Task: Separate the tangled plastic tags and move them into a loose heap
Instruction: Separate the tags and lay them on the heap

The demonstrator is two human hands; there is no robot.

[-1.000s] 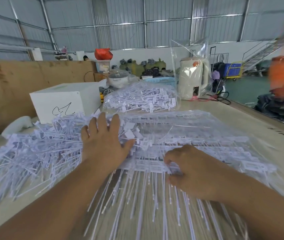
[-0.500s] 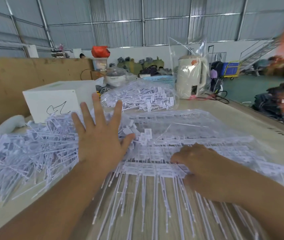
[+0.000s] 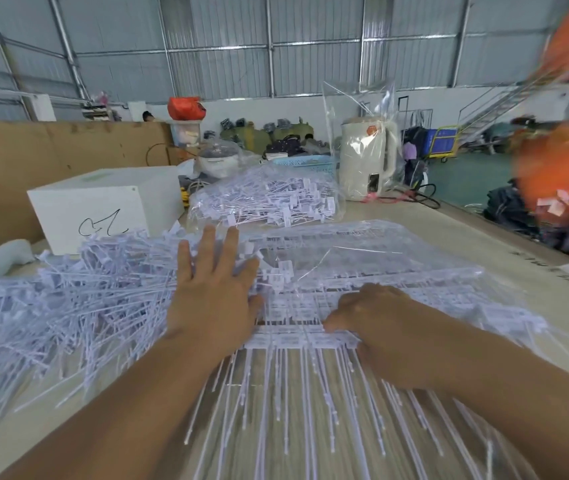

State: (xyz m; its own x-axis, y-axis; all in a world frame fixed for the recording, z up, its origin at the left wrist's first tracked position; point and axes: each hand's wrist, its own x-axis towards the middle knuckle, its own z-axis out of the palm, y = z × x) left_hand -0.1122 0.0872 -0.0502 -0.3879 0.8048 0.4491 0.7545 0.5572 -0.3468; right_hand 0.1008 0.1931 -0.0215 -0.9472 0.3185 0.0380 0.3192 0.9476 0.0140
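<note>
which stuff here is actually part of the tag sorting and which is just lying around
In the job:
- loose heap of tags
- joined rows of tags
- left hand, flat on the tags
- right hand, fingers curled on a row

Lying about:
- bagged tags
- white box
- bagged kettle

A: Count?
B: My two hands: left (image 3: 213, 296), right (image 3: 376, 323). One box (image 3: 103, 206), one kettle (image 3: 368, 157), one bagged bundle (image 3: 269, 202).
A: Tags?
B: Heap (image 3: 68, 306), too many to count.
</note>
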